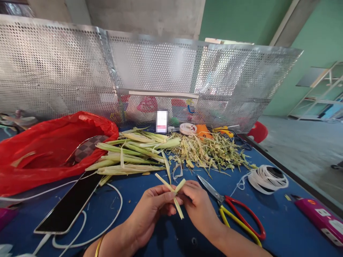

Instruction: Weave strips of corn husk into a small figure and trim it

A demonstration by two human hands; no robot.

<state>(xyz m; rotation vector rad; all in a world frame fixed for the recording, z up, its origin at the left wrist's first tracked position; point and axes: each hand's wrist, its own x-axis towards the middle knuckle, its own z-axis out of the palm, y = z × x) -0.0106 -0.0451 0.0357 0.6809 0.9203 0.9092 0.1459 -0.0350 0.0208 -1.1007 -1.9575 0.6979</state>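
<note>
Head view: husk strip (178, 206) is held over the near middle of the blue tabletop (125, 198), between the two hands and above the table's front part. Long axis runs diagonally, one narrow end pointing up and left, away from the wearer, the other pointing down and right, toward the wearer. At about mid-length a short, broader arm points up and right, so the outline reads as a slanted Y; whether this arm is a fold or a second piece, cannot tell. Left hand (152, 205): nearly closed, thumb over the front at the fork and fingers curled behind, strip pinched between them; gold bangle (99, 246) at the wrist. Right hand (197, 203): half closed, fingers bent in with the tips at the fork; tips partly hidden, so cannot tell whether it grips or only touches. Just beyond the hands, a loose strip (166, 166) lies lengthwise, its near end close to the held piece. Behind, husk pile (134, 151), leaves mostly lying left to right; shredded scraps (214, 150) to its right. Scissors (220, 198) right of the right hand, blades toward upper left, red and yellow handles spread toward lower right. Ribbon roll (268, 179) beyond the handles. Phone (70, 203) at left, slanted, cable plugged into its near end; red bag (34, 157) behind it
</note>
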